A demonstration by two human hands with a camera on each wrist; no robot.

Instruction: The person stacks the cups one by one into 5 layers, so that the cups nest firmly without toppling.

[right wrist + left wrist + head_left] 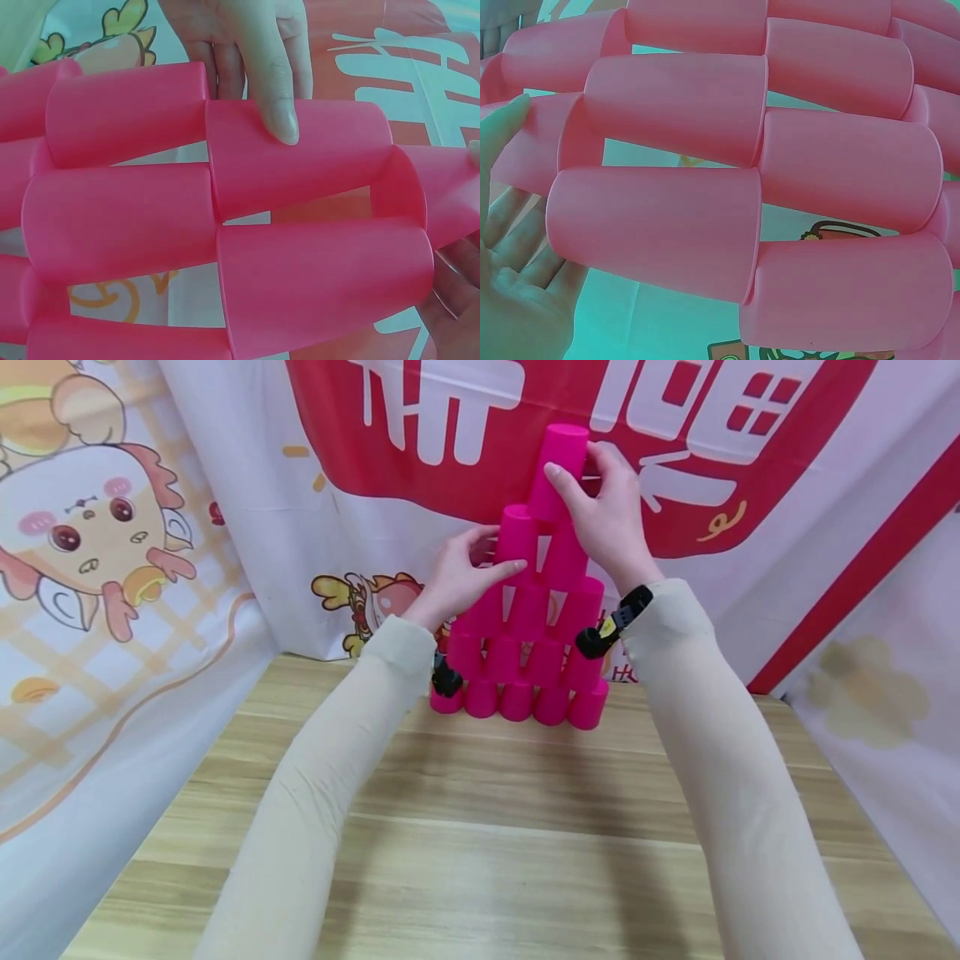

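Note:
A tall pyramid of upside-down pink cups [516,702] stands on the wooden table, several cups wide at its base. At its peak, my right hand [611,514] grips the top pink cup [562,452], thumb in front and fingers behind. That cup's rim [401,187] meets the bases of the two cups beneath it. My left hand [457,572] holds the left cup of that pair [516,531] between thumb and fingers. From the left wrist, the left hand [525,300] shows at the lower left, its thumb across the cup [532,142].
Behind the pyramid hangs a white cloth with a large red print [465,485]. Another printed cloth [82,527] covers the left side, and a pale one [877,693] the right. Wooden tabletop [495,877] stretches in front, under both forearms.

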